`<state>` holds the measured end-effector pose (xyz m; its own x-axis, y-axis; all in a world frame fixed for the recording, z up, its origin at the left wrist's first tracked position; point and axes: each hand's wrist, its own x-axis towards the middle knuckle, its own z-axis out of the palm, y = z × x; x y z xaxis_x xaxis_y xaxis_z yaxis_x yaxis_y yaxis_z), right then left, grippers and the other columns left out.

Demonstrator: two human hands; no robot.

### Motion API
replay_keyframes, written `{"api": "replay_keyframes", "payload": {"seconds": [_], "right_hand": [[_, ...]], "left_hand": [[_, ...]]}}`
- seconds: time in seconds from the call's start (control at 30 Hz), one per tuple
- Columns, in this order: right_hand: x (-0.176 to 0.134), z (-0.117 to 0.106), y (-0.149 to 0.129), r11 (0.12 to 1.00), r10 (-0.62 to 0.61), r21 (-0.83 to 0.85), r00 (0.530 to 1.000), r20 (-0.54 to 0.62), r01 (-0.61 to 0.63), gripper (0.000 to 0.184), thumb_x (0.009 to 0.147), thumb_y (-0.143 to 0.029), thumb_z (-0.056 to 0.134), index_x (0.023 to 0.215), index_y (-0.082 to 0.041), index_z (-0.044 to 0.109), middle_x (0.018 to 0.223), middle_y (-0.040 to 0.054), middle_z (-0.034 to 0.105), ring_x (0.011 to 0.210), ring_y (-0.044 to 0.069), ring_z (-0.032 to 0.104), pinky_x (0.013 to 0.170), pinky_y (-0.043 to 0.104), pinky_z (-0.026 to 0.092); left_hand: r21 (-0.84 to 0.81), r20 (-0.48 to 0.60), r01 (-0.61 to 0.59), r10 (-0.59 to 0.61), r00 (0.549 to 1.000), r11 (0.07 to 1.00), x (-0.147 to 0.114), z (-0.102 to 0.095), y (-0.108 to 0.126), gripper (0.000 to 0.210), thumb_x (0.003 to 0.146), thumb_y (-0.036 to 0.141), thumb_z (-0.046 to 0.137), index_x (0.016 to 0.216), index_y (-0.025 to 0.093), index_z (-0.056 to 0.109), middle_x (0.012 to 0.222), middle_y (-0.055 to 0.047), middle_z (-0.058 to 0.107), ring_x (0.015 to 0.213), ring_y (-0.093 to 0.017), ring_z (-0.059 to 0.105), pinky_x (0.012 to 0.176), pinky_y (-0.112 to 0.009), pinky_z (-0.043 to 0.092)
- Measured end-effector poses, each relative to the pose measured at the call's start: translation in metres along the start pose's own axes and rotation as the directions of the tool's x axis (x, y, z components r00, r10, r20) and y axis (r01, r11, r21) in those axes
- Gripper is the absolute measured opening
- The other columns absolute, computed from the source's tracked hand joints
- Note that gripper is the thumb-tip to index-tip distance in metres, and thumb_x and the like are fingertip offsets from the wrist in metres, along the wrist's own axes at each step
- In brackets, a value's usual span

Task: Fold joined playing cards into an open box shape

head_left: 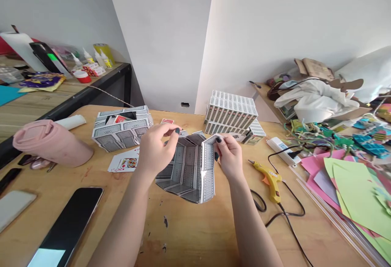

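A box made of joined playing cards (189, 165), grey patterned backs showing, is tilted so that its hollow inside faces me. My right hand (230, 157) pinches the upper edge of its right wall between thumb and fingers. Over the box's upper left side is my left hand (159, 149), thumb and forefinger pressed together; whatever they hold, if anything, is too small to make out. Part of the box's left side is hidden behind that hand. Behind it to the left stands a second playing-card box (122, 128) with an opening on top. Loose playing cards (125, 161) lie face up beside my left wrist.
Stacked card packs (230, 112) stand at the back. A yellow glue gun (270, 179) with its cord lies at right, near a power strip (284, 151) and coloured paper (357, 193). At left are a pink tumbler (55, 143) and a phone (67, 226).
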<state>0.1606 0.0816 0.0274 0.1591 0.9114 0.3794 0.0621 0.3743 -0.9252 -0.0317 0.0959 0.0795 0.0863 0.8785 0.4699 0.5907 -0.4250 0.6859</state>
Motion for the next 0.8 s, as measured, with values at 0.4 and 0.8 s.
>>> {"api": "replay_keyframes", "payload": {"seconds": [0.4, 0.8], "right_hand": [[0.001, -0.008, -0.007, 0.979, 0.191, 0.054, 0.977, 0.092, -0.196, 0.026, 0.087, -0.044, 0.040, 0.101, -0.024, 0.047, 0.072, -0.0015, 0.043, 0.058, 0.011, 0.042, 0.050, 0.021, 0.037], [-0.010, 0.009, -0.024, 0.863, 0.037, -0.505, 0.999, -0.001, -0.032, 0.051, 0.076, -0.011, 0.040, 0.126, -0.020, 0.047, 0.112, 0.0116, 0.059, 0.091, 0.020, 0.060, 0.073, 0.035, 0.051]], "left_hand": [[0.022, 0.402, -0.242, 0.213, 0.891, 0.970, -0.003, 0.032, -0.006, 0.025, 0.086, 0.019, 0.048, 0.106, 0.026, 0.061, 0.103, -0.001, 0.069, 0.092, -0.017, 0.064, 0.077, -0.031, 0.050], [0.253, 0.259, -0.431, 0.369, 0.893, 0.866, -0.007, 0.036, -0.007, 0.026, 0.085, 0.012, 0.044, 0.101, 0.020, 0.063, 0.091, -0.005, 0.071, 0.081, -0.018, 0.066, 0.066, -0.028, 0.048]]}}
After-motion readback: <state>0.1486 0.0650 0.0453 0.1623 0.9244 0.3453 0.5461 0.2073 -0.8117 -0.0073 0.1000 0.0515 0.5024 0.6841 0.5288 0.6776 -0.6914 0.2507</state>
